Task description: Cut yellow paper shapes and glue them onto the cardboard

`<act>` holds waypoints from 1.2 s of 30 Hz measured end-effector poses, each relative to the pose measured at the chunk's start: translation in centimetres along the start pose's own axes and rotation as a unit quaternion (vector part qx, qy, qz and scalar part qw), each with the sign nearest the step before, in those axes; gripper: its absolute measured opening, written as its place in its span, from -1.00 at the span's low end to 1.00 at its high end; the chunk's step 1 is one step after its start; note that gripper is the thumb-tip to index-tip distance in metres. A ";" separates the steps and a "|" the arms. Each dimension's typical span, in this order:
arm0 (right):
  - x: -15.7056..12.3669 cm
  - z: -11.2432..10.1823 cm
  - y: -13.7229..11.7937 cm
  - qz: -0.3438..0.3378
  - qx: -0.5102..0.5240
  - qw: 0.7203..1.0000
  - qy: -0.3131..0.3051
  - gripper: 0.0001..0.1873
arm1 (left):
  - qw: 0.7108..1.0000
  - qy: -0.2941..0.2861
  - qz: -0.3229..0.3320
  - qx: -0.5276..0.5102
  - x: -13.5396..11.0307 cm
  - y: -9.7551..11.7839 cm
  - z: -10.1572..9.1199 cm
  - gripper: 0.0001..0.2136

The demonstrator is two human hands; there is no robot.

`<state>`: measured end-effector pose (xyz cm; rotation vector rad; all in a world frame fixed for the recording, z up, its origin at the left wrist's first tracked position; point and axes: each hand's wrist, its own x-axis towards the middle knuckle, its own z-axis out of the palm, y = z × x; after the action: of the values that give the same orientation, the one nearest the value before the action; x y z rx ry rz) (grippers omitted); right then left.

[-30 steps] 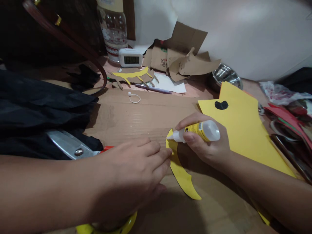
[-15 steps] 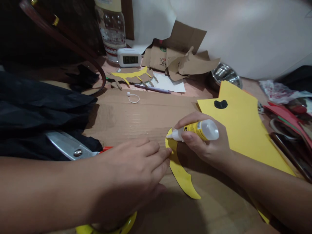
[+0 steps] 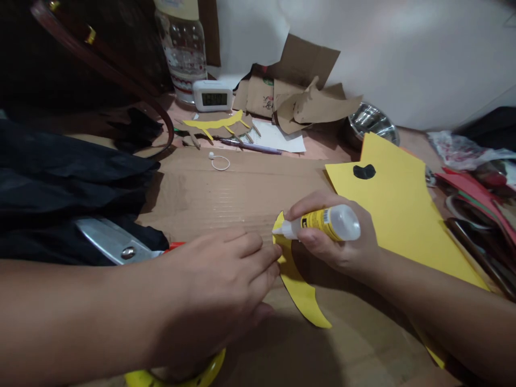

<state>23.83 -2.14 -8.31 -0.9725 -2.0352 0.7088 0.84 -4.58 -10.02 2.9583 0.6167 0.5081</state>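
My right hand (image 3: pixel 336 236) is wrapped round a clear glue bottle (image 3: pixel 345 222) with a yellow label. The bottle lies tilted, its nozzle touching the upper left edge of a curved yellow paper strip (image 3: pixel 302 290). My left hand (image 3: pixel 229 274) has its fingers together, fingertips pressed on the strip's left edge just below the nozzle. Part of the strip is hidden under those fingertips. Beneath the strip is a brown cardboard sheet (image 3: pixel 193 188). Scissors (image 3: pixel 116 242) with metal blades lie beyond my left forearm, their handles mostly covered by it.
To the right lies a large yellow paper shape (image 3: pixel 407 209) with a black patch. A yellow tape roll (image 3: pixel 209 371) peeks out under my left hand. Behind stand a white digital clock (image 3: pixel 213 97), a bottle (image 3: pixel 183 54), cardboard scraps (image 3: pixel 322 105) and a metal bowl (image 3: pixel 373 123). Black fabric (image 3: pixel 68 177) spreads left.
The glue nozzle has slid slightly down and left along the strip's edge, and the bottle tilts a little differently. My left hand stays almost in place.
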 end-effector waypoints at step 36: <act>0.6 -0.1 0.1 0.028 -0.027 0.998 0.053 -0.73 | 0.999 -0.008 0.030 -0.016 1.2 -2.8 -2.6 -0.71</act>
<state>23.72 -1.62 -8.08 -1.0790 -1.9489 0.6219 -0.07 -1.54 -7.64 2.9558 0.5134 0.4928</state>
